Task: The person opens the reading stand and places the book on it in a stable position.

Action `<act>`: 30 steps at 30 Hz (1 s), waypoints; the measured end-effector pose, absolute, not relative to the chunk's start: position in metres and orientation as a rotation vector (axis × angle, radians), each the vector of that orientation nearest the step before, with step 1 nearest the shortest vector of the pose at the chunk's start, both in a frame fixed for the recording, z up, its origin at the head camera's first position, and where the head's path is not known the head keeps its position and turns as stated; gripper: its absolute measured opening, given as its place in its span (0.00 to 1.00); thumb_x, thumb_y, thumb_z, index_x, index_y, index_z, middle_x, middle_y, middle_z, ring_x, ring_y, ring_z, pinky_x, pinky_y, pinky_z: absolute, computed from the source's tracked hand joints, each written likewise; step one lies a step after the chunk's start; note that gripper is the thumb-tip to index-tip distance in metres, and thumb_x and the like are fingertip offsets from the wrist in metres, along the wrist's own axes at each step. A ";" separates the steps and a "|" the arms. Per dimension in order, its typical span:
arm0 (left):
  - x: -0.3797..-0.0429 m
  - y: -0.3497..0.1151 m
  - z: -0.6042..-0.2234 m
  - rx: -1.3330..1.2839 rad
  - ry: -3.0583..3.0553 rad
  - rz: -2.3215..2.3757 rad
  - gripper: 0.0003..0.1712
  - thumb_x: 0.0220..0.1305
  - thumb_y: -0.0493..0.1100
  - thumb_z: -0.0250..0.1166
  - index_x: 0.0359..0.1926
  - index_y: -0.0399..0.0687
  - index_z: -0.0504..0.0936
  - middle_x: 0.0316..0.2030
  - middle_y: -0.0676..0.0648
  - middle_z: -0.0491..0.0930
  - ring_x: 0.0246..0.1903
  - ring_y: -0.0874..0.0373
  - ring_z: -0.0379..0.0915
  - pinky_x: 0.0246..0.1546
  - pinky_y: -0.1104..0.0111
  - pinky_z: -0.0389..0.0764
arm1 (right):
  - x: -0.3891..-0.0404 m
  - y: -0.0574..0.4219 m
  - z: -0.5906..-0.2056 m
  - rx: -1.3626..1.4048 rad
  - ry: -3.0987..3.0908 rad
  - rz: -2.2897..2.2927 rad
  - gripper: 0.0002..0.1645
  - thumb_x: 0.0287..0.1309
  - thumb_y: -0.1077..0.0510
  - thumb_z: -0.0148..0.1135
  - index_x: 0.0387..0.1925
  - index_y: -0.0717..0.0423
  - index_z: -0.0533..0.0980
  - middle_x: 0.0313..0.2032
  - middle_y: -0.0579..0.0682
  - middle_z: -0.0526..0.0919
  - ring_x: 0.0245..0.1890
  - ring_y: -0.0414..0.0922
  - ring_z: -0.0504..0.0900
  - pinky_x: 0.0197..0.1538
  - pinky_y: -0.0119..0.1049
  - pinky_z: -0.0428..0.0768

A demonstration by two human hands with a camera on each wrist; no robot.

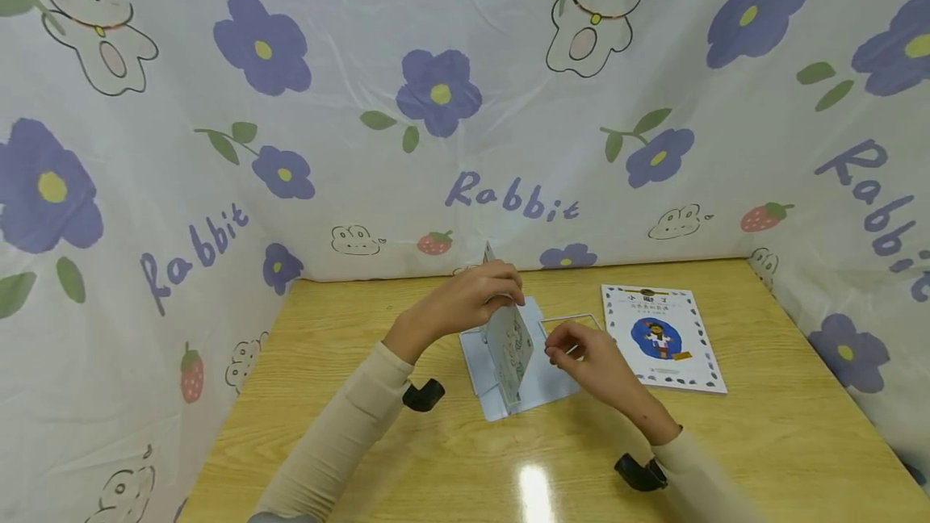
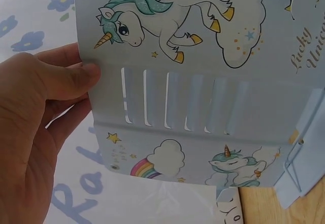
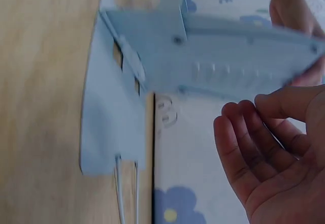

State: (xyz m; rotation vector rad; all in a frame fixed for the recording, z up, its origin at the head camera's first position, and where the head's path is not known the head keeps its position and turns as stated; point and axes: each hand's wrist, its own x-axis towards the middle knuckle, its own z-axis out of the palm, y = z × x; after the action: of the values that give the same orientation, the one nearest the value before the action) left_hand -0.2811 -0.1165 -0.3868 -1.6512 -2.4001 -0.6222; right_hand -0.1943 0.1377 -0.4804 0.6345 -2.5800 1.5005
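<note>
A light blue folding book stand [image 1: 511,349] with unicorn pictures stands on the table, its panel raised from the flat base [image 1: 545,386]. My left hand [image 1: 475,297] pinches the panel's upper edge; in the left wrist view, the thumb [image 2: 81,79] lies on the printed side, beside a row of slots. To the right of the panel, my right hand [image 1: 592,361] hovers over the base with fingers loosely bent. In the right wrist view, nothing shows between its thumb [image 3: 289,102] and fingers. A thin wire frame [image 3: 120,188] sticks out from the base.
A white book [image 1: 690,329] with a blue round picture lies on the wooden table [image 1: 349,345], right of the stand. Cloth with rabbits and flowers [image 1: 439,93] hangs along the back and sides. Small black devices [image 1: 424,395] are worn on both wrists.
</note>
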 end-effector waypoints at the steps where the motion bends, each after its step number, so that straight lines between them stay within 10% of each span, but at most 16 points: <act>1: -0.281 -0.117 -0.387 -1.651 -2.400 -0.623 0.08 0.75 0.32 0.65 0.44 0.44 0.90 0.46 0.48 0.84 0.48 0.56 0.80 0.53 0.70 0.84 | -0.199 0.143 -0.480 0.601 -2.584 1.488 0.03 0.71 0.62 0.68 0.43 0.59 0.82 0.38 0.52 0.89 0.34 0.39 0.87 0.37 0.32 0.86; 12: -0.280 -0.119 -0.392 -1.642 -2.382 -0.610 0.09 0.77 0.33 0.63 0.45 0.43 0.90 0.47 0.48 0.84 0.48 0.56 0.80 0.53 0.69 0.84 | -0.250 0.195 -0.483 0.388 -2.702 1.316 0.07 0.74 0.63 0.63 0.49 0.63 0.81 0.41 0.63 0.88 0.38 0.56 0.88 0.33 0.33 0.84; 30: -0.277 -0.124 -0.399 -1.599 -2.402 -0.596 0.08 0.76 0.34 0.65 0.48 0.46 0.90 0.49 0.49 0.84 0.51 0.56 0.82 0.53 0.69 0.85 | -0.286 0.205 -0.530 0.208 -2.991 0.915 0.08 0.72 0.60 0.62 0.38 0.61 0.84 0.32 0.55 0.86 0.25 0.45 0.79 0.28 0.37 0.76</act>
State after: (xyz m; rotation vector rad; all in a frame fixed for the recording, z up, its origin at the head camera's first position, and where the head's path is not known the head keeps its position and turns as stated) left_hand -0.2775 -0.1243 -0.3985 -1.5994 -2.4016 -0.5960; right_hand -0.2858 0.2055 -0.5305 0.2082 -2.9906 0.9155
